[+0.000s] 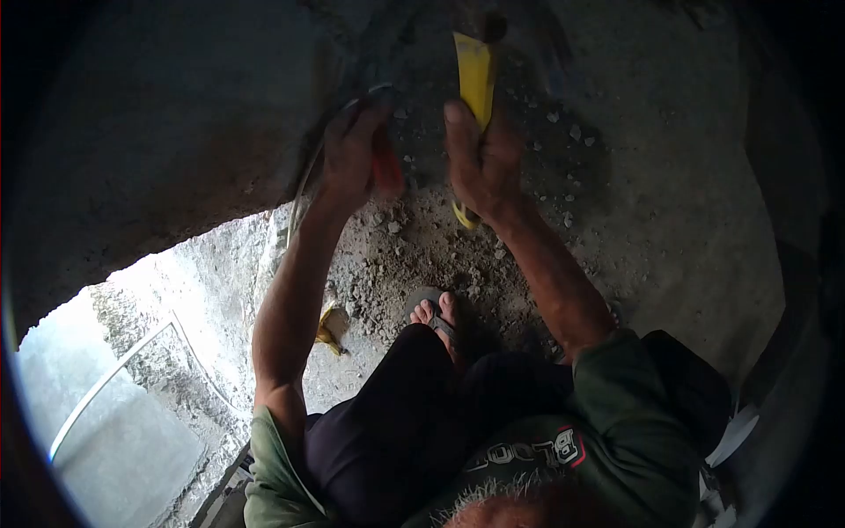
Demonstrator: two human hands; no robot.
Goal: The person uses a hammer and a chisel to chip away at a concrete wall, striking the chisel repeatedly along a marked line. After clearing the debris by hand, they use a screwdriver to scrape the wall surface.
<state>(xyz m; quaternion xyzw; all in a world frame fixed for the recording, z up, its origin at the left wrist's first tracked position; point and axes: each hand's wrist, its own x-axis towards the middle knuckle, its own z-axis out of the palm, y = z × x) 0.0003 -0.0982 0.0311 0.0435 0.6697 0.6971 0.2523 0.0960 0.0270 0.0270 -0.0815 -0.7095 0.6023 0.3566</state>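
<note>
My right hand [484, 172] is wrapped around the yellow handle of a hammer [475, 75], with the thumb lying along it. The dark, blurred head points away from me at the top of the view, and the handle's butt shows below my fist. To its left, my left hand [352, 154] is closed on a red-handled tool [385, 167]. Its far end is lost in shadow beside the dark wall. The two hands are apart, both raised in front of me above the rubble.
Loose rubble [422, 255] covers the floor around my sandalled foot [431, 308]. A yellow object [331, 332] lies left of the foot. On the left, a rough-edged dark wall [167, 158] borders a bright gap, where a white strip or cable [110, 383] bends across a pale slab [132, 449].
</note>
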